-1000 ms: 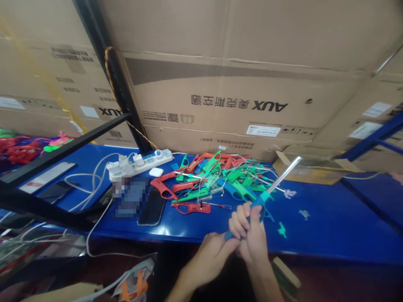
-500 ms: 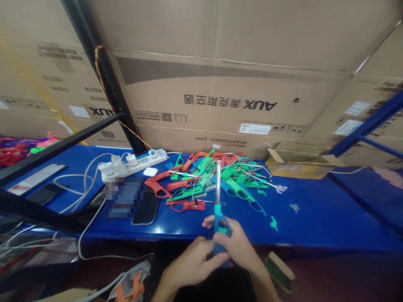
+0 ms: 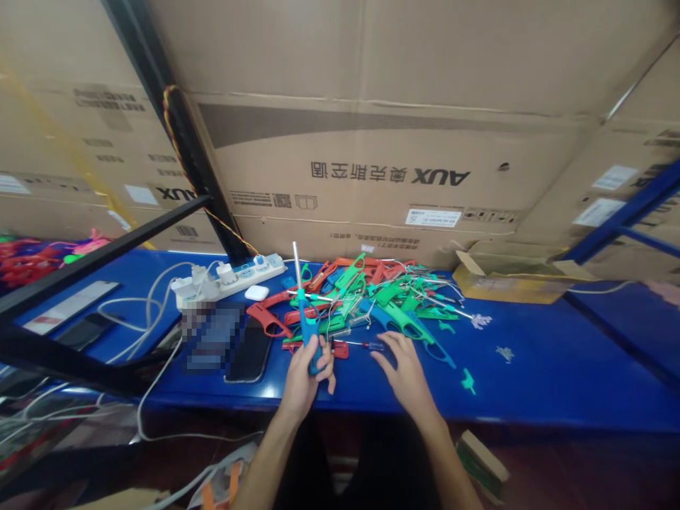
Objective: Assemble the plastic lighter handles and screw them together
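Observation:
My left hand is closed around the handle of a blue long-necked lighter, held upright with its metal tube pointing up. My right hand is over the table with thumb and fingers apart, right at the end of a screwdriver with a dark translucent handle. I see no firm grip on it. The screwdriver's shaft crosses a red lighter half. Behind both hands lies a pile of red, green and blue lighter parts with metal tubes and thin wires.
On the blue table are a green trigger piece, small pale bits and an open cardboard box at the back right. Left of the pile lie a black phone, a white case and a power strip with cables.
My hands were together on the blue lighter. Now my left hand holds it alone, further left, and my right hand has let go and reached to the screwdriver.

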Demonstrator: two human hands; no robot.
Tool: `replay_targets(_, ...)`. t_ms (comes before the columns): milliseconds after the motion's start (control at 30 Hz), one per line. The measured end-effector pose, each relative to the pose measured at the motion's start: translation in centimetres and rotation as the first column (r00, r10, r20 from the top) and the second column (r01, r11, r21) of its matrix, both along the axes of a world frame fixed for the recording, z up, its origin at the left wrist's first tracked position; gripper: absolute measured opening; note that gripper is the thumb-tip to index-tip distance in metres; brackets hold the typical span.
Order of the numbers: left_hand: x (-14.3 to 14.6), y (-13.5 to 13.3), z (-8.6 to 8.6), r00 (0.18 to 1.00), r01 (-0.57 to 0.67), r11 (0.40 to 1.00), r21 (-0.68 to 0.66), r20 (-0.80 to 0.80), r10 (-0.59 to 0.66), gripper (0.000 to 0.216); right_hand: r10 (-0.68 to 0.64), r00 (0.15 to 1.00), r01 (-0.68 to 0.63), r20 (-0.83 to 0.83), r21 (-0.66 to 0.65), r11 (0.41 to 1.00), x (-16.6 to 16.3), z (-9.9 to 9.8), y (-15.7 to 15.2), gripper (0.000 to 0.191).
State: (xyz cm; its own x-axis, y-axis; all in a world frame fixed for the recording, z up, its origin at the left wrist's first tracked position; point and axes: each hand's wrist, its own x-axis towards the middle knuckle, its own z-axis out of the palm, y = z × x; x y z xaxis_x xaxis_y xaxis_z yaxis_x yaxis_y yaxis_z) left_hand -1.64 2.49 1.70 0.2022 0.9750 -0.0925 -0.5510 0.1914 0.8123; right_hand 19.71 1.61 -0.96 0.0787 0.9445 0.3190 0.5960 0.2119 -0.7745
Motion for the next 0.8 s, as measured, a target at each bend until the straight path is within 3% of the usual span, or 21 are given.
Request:
replay_targets(133,0.1,0.2,0.0,0.999,0.016,0.998,-0.059,0.05,-0.013,0.059,-0.052,0.998,0.051,0.028,0.026,0.998,-0.3,0.0,0.0,0.031)
replay_targets(267,-0.1,0.1,-0.3,0.999,-0.019,0.998,-0.066,0.041,0.022,0.055,-0.302,0.953,0.299,0.026,0.099,0.949,1.7,0.4,-1.1,0.041)
replay_targets(333,0.0,0.2,-0.7,0.999,-0.045,0.997,-0.065,0.016,0.046,0.054,-0.471,0.882,0.464,0.03,0.132,0.876,4.5,0.7,-2.2,0.05)
replay_targets(467,0.4,0.6,-1.6,0.997,-0.061,0.996,-0.058,-0.052,0.058,0.056,-0.75,0.655,0.737,0.093,0.137,0.661,12.8,1.2,-4.6,0.075)
replay_targets(533,0.6,0.7,-1.7,0.996,-0.058,0.997,-0.051,-0.075,0.054,0.057,-0.794,0.591,0.789,0.142,0.106,0.605,16.5,1.1,-5.3,0.079)
replay_targets(600,0.6,0.8,-1.7,0.995,-0.05,0.998,-0.048,-0.087,0.046,0.057,-0.796,0.578,0.801,0.179,0.06,0.595,19.0,0.7,-5.7,0.077)
replay_targets(800,0.4,0.8,-1.2,0.997,-0.037,0.998,-0.056,-0.075,0.033,0.054,-0.791,0.552,0.819,0.263,0.009,0.574,20.5,-1.2,-4.8,0.059)
